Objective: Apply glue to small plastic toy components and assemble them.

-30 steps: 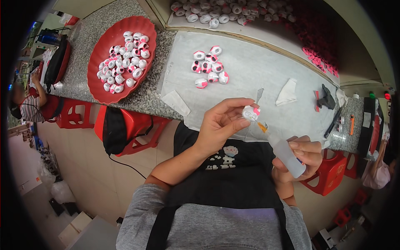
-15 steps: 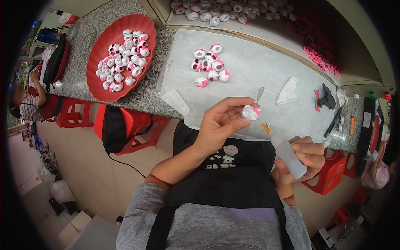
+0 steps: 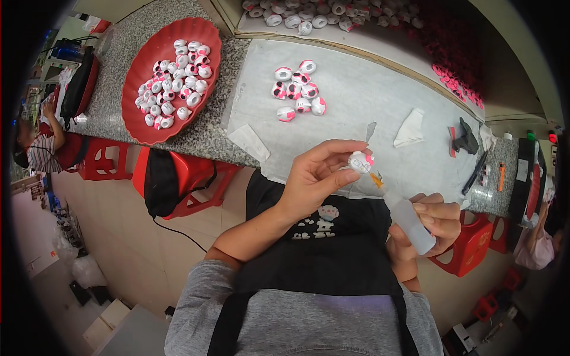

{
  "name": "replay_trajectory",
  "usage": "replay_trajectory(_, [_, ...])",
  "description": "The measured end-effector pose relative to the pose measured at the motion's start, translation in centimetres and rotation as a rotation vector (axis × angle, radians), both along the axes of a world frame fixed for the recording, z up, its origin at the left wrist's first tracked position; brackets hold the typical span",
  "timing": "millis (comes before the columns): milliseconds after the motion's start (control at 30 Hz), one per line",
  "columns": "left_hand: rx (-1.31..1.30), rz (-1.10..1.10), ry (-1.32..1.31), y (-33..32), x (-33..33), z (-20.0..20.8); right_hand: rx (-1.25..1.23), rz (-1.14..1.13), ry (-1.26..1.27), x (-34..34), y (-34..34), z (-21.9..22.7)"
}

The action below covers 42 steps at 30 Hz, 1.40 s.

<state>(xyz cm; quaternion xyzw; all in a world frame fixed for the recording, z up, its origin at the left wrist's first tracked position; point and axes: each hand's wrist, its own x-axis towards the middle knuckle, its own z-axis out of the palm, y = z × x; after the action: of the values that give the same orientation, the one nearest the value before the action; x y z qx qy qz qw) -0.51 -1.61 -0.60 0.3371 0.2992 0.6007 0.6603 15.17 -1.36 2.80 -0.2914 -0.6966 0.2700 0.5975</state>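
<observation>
Between the thumb and fingers of my left hand is a small white figurine head with a pink patch. My right hand wraps round a translucent squeeze bottle, tilted so its orange-yellow nozzle tip points at the head. The tip is very close to the head; whether it touches I cannot tell. Past my hands, a cluster of similar white and pink heads lies on a white sheet.
A red scalloped tray holding many such heads stands at left on the speckled counter. Crumpled white paper, a black cloth and a black pen-like tool lie at right. A shelf edges the back. Red stools stand below.
The head in my left hand has turned slightly and shifted a little to the right. My right hand with the bottle has barely moved.
</observation>
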Motion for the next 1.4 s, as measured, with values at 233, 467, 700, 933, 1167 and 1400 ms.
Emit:
replay_trajectory(233, [0.185, 0.065, 0.189, 0.3, -0.2, -0.2, -0.007, 0.089, 0.023, 0.3, 0.1, 0.2])
replay_trajectory(467, [0.194, 0.068, 0.259, 0.1, -0.2, -0.3, -0.022, 0.039, 0.012, -0.2, 0.0, 0.2])
replay_trajectory(700, [0.201, 0.087, 0.264, 0.2, -0.2, -0.2, -0.016, 0.016, 0.014, -0.1, 0.0, 0.1])
replay_trajectory(933, [0.186, 0.188, 0.269, 0.6, -1.2, -0.4, -0.069, -0.004, -0.015, 1.0, 1.8, 0.5])
replay_trajectory(1167, [0.076, 0.321, 0.101, 1.1, -3.0, 0.1, -0.510, -0.023, -0.082, 3.1, 11.8, -0.7])
replay_trajectory(1400, [0.065, 0.266, 0.062, 0.9, -2.2, 0.5, 0.432, -0.594, -0.963, 3.8, 25.7, -4.2])
